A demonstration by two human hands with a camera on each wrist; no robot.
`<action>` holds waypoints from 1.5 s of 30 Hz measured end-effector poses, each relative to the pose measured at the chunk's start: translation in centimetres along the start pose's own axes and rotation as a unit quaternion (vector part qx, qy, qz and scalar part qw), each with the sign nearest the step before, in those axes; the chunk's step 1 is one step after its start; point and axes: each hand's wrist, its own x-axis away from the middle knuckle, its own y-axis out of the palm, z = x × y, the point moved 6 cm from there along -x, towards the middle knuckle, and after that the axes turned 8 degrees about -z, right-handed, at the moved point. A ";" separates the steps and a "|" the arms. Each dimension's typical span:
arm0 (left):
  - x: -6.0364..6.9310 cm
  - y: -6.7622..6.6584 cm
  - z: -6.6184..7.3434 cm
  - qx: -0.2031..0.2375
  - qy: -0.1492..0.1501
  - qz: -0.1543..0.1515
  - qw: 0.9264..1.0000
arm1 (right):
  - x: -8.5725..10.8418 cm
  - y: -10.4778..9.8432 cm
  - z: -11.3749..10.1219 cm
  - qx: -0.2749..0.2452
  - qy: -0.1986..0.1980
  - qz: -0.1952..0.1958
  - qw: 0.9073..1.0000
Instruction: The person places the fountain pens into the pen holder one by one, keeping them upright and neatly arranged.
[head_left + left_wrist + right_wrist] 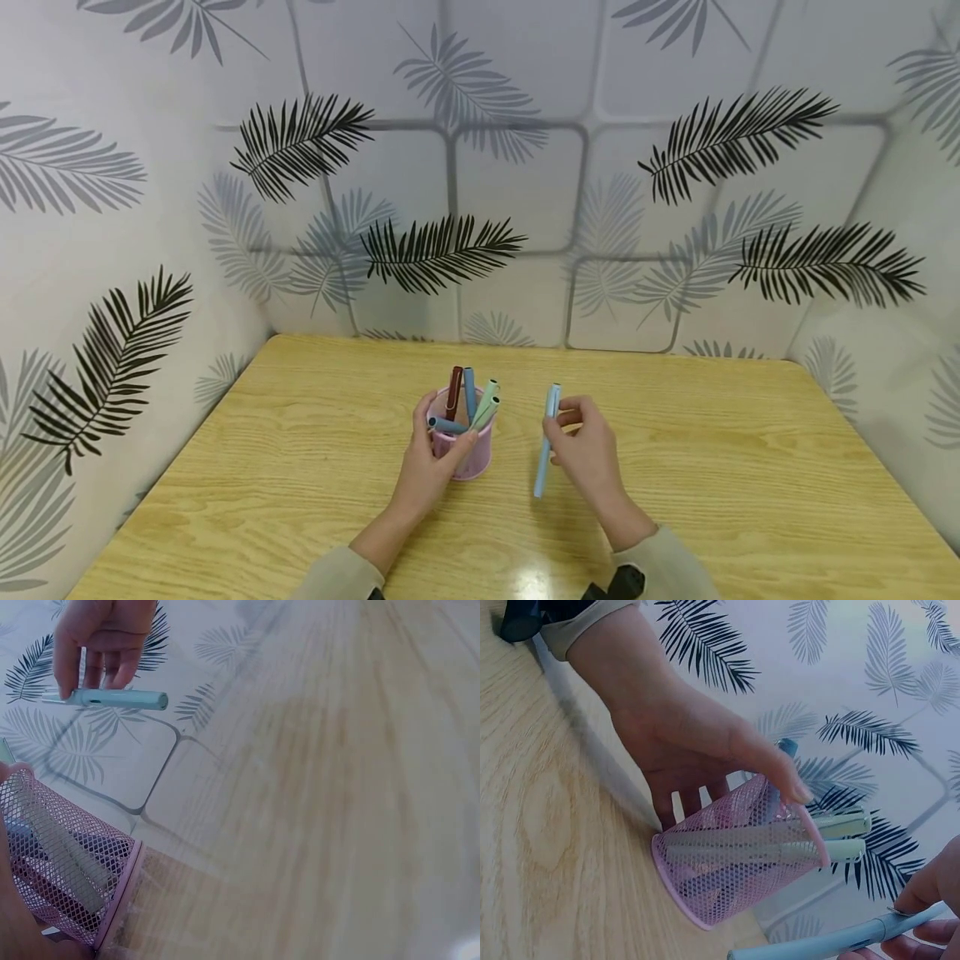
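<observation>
My left hand grips a pink mesh pen holder, fingers round its far side and thumb at the near rim. Inside the holder stand a dark red pen, two blue pens, one of them the upright blue pen, and two light green pens, one being this green pen. To the right of the holder, my right hand pinches a light blue pen between thumb and fingers. That pen is held nearly upright, its lower end pointing down toward me, apart from the holder.
The pen holder stands on a wood-grain table. Behind the table rises a pale wall covering with dark and grey leaf prints. It continues along the left and right sides. Light glares off the table near the front edge.
</observation>
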 end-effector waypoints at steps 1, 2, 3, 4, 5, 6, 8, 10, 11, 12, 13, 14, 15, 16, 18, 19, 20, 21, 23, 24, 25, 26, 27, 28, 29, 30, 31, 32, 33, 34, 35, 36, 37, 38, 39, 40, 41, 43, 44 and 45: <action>0.0 0.0 -0.1 -0.001 0.001 0.002 1.000 | 0.0 0.0 -0.2 -0.004 -0.003 0.002 1.000; 0.0 0.0 -0.1 -0.001 0.002 0.003 1.000 | 0.1 -0.1 -0.4 -0.010 -0.007 0.004 1.000; 0.0 0.0 -0.1 0.000 0.003 0.005 1.000 | 0.1 -0.1 -0.6 -0.016 -0.010 0.006 1.000; 0.0 0.0 -0.1 0.000 0.005 0.006 1.000 | 0.2 -0.1 -0.9 -0.024 -0.013 0.008 1.000; 0.0 0.0 0.0 0.001 0.006 0.007 1.000 | 0.2 -0.1 -1.1 -0.030 -0.018 0.010 0.999; 0.0 0.0 0.0 0.001 0.008 0.007 1.000 | 0.2 -0.1 -1.4 -0.036 -0.024 0.011 0.999; 0.1 0.0 0.1 0.001 0.008 0.007 1.000 | 0.3 0.0 -2.0 -0.054 -0.036 0.013 0.998; 0.1 0.0 0.2 0.001 0.006 0.007 1.000 | 0.5 0.0 -2.7 -0.071 -0.050 0.014 0.996; 0.1 0.0 0.2 0.001 0.006 0.006 1.000 | 0.6 0.1 -3.0 -0.080 -0.058 0.014 0.995; 0.1 0.0 0.3 0.002 0.005 0.006 1.000 | 0.7 0.1 -3.4 -0.090 -0.066 0.014 0.994; 0.2 0.0 0.3 0.002 0.005 0.006 1.000 | 0.9 0.1 -3.8 -0.100 -0.077 0.014 0.992; 0.2 0.0 0.3 0.002 0.005 0.007 1.000 | 1.0 0.1 -4.3 -0.109 -0.090 0.015 0.990; 0.2 0.0 0.3 0.002 0.006 0.007 1.000 | 1.2 0.2 -4.7 -0.117 -0.103 0.016 0.988; 0.2 0.0 0.4 0.002 0.007 0.007 1.000 | 1.4 0.2 -5.1 -0.126 -0.118 0.018 0.985; 0.2 0.0 0.4 0.000 0.009 0.006 1.000 | 1.7 0.2 -5.9 -0.140 -0.151 0.021 0.978; 0.2 -0.1 0.3 -0.001 0.010 0.006 1.000 | 1.9 0.2 -6.2 -0.147 -0.168 0.023 0.974; 0.2 -0.1 0.3 -0.001 0.010 0.006 1.000 | 2.1 0.3 -6.6 -0.153 -0.186 0.024 0.970; 0.2 -0.1 0.3 -0.002 0.010 0.005 1.000 | 2.2 0.3 -6.9 -0.159 -0.204 0.027 0.966; 0.1 0.0 0.2 -0.001 0.010 0.004 1.000 | 2.4 0.4 -7.5 -0.166 -0.239 0.030 0.956; 0.1 0.0 0.2 0.000 0.010 0.003 1.000 | 2.5 0.5 -7.7 -0.169 -0.253 0.032 0.952; 0.1 0.0 0.1 -0.001 0.010 0.004 1.000 | 2.5 0.6 -7.9 -0.170 -0.266 0.032 0.948; 0.1 0.0 0.1 0.001 0.011 0.003 1.000 | 2.6 0.8 -8.1 -0.169 -0.276 0.033 0.946; 0.1 0.0 0.1 0.001 0.011 0.003 1.000 | 2.5 0.9 -8.2 -0.166 -0.284 0.033 0.944; 0.1 0.0 0.1 0.000 0.012 0.004 1.000 | 2.5 1.1 -8.3 -0.160 -0.289 0.032 0.943; 0.1 0.0 0.1 0.000 0.012 0.005 1.000 | 2.4 1.3 -8.4 -0.154 -0.292 0.031 0.943; 0.1 0.0 0.0 -0.001 0.012 0.005 1.000 | 2.3 1.5 -8.4 -0.146 -0.295 0.029 0.944; 0.1 0.0 0.0 -0.001 0.011 0.006 1.000 | 2.3 1.8 -8.4 -0.135 -0.297 0.028 0.945; 0.1 -0.1 0.0 -0.001 0.011 0.007 1.000 | 2.2 2.1 -8.4 -0.124 -0.299 0.028 0.946; 0.1 -0.1 0.0 -0.001 0.010 0.008 1.000 | 2.2 2.3 -8.4 -0.115 -0.299 0.027 0.947; 0.1 -0.1 0.0 0.001 0.010 0.008 1.000 | 2.1 2.6 -8.3 -0.105 -0.301 0.028 0.947; 0.1 -0.1 0.0 0.002 0.009 0.008 1.000 | 2.2 2.9 -8.3 -0.096 -0.302 0.028 0.948; 0.1 -0.1 0.0 0.003 0.009 0.006 1.000 | 2.2 3.1 -8.3 -0.087 -0.303 0.030 0.948; 0.0 -0.1 0.0 0.004 0.010 0.005 1.000 | 2.3 3.3 -8.4 -0.080 -0.306 0.033 0.948; 0.0 -0.1 0.0 0.003 0.011 0.003 1.000 | 2.5 3.5 -8.5 -0.072 -0.309 0.037 0.948; 0.0 -0.1 0.1 0.004 0.012 0.000 1.000 | 2.7 3.7 -8.6 -0.064 -0.313 0.040 0.947; 0.0 -0.1 0.2 0.005 0.014 -0.003 1.000 | 2.9 3.9 -8.9 -0.054 -0.320 0.044 0.945; 0.0 -0.1 0.4 0.006 0.014 -0.006 1.000 | 3.2 4.0 -9.1 -0.045 -0.324 0.047 0.944; 0.4 -0.1 1.5 0.005 0.017 -0.009 1.000 | 3.7 4.2 -9.6 -0.025 -0.337 0.054 0.940; 0.6 -0.2 2.0 0.004 0.017 -0.010 1.000 | 3.9 4.3 -9.9 -0.017 -0.343 0.056 0.938; 0.8 -0.2 2.6 0.004 0.018 -0.011 1.000 | 4.0 4.4 -10.0 -0.010 -0.347 0.058 0.936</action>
